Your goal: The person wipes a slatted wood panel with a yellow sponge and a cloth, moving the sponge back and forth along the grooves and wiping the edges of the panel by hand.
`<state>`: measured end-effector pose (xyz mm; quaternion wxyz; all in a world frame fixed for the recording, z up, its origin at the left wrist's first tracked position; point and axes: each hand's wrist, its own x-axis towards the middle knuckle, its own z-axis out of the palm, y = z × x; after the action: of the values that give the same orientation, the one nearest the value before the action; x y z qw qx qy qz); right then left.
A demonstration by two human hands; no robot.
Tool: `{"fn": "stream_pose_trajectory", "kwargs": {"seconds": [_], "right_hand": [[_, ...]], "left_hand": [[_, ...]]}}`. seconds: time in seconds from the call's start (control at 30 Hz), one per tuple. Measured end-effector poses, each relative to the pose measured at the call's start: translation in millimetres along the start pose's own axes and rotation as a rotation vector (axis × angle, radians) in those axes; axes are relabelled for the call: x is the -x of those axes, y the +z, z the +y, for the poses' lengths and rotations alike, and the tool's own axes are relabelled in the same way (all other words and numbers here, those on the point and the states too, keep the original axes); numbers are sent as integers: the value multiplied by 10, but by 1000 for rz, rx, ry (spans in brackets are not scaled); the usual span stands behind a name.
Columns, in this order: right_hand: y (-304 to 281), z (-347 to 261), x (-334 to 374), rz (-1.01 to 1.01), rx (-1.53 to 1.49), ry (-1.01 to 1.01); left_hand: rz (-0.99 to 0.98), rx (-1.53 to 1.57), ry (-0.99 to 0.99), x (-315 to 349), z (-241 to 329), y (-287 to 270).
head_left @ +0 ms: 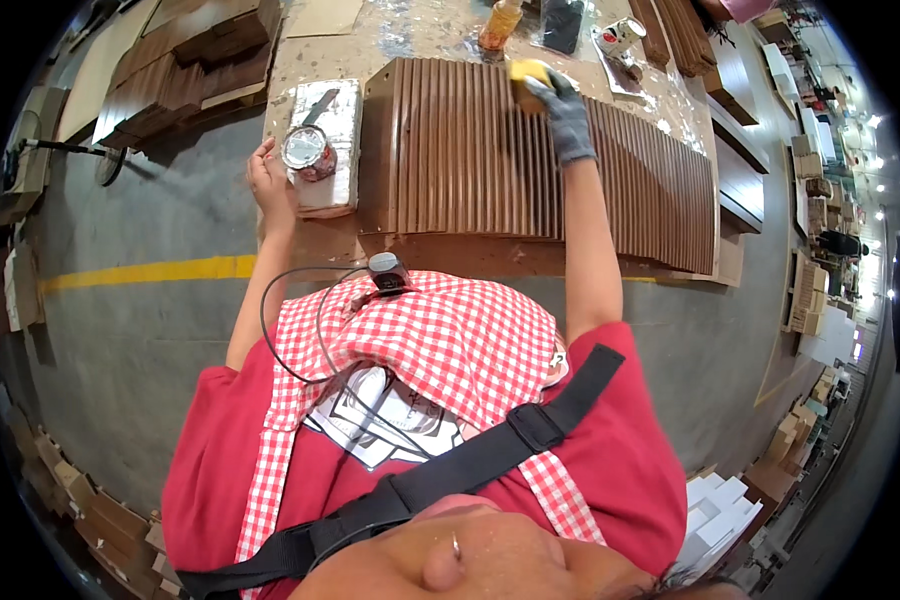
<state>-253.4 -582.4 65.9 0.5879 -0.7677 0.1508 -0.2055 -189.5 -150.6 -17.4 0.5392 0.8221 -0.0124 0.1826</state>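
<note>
My right hand (571, 125), in a grey work glove, is closed on a yellow sponge (527, 84). The sponge is at the far edge of a wide row of brown wooden slats (450, 150) lying side by side on the worktable. Bare and partly spread, my left hand (270, 183) is at the left edge of a paint-stained white slab (340, 115), holding nothing that I can see. Close to its fingers, an open-topped jar with dark reddish contents (310, 155) stands on the slab. Behind the jar lies a dark flat strip (320, 106).
Beyond the slats, the paint-spotted worktable (400, 30) bears an amber bottle (500, 24), a dark flat sheet (561, 24) and a white can (622, 36). Stacks of brown boards (185, 65) stand at left. Another person's pink sleeve (748, 8) shows at the far right.
</note>
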Motion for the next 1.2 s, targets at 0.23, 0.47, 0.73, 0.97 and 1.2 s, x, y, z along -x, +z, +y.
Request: {"fn": "stream_pose_trajectory", "kwargs": {"seconds": [0.23,0.47,0.73,0.97,1.2], "right_hand": [[503,-53,-605,-322,716,-273],[428,-588,290,-622,1022,16],[280,-731,563,-408,742,-95],[345,-620,1072,-435,962,-141],[201,-963,1585,-652,1008,-27]], "left_hand": [[14,-17,-25,101,190,90],[33,31,-45,162,220,38],[-45,95,-85,130,257,16],[-63,131,-42,137,57,38],[-57,168,-52,138,164,49]]}}
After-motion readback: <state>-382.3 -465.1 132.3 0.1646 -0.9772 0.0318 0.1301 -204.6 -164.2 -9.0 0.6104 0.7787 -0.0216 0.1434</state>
